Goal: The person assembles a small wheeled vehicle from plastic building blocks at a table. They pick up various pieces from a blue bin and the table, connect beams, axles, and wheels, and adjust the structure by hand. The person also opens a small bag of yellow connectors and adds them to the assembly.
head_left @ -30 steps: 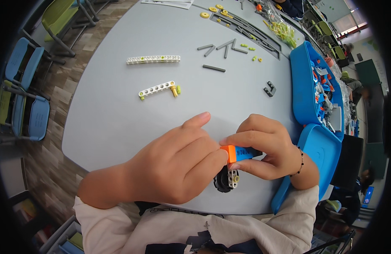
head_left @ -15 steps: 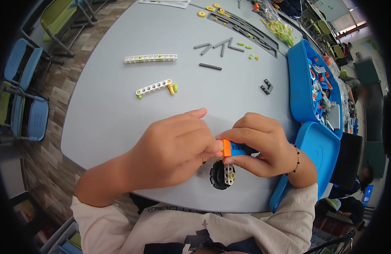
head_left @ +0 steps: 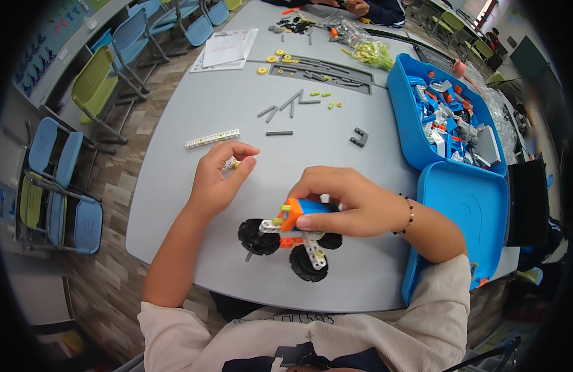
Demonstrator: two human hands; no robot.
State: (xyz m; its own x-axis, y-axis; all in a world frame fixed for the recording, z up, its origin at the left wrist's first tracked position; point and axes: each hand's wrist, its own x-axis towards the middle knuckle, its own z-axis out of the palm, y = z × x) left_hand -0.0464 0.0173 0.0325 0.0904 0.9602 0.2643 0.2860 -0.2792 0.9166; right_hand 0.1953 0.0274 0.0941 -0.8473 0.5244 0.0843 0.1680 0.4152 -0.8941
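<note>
My right hand [head_left: 351,201] grips a toy car [head_left: 308,208] built of bricks, fingers over its blue and orange body. Yellow-green pins stick out of the orange end. Black wheels [head_left: 259,237] and white beams show below my fingers, and a grey axle juts out underneath. My left hand [head_left: 217,180] is over a short white beam with a tan pin [head_left: 233,164], thumb and forefinger apart around it; most of that beam is hidden by the hand. Just beyond lies a long white beam [head_left: 212,138] with yellow-green pins.
Grey axles [head_left: 279,133], dark connectors [head_left: 359,137] and small yellow-green pins lie farther off. A blue box [head_left: 401,118] full of bricks stands at the right, its lid [head_left: 460,217] nearer me. Beyond are a parts tray [head_left: 323,74], papers [head_left: 224,49] and another person's hands [head_left: 358,7].
My left hand has left the orange piece and moved away, left, to the short white beam. My right hand has lifted the car, showing more wheels. The view has shifted.
</note>
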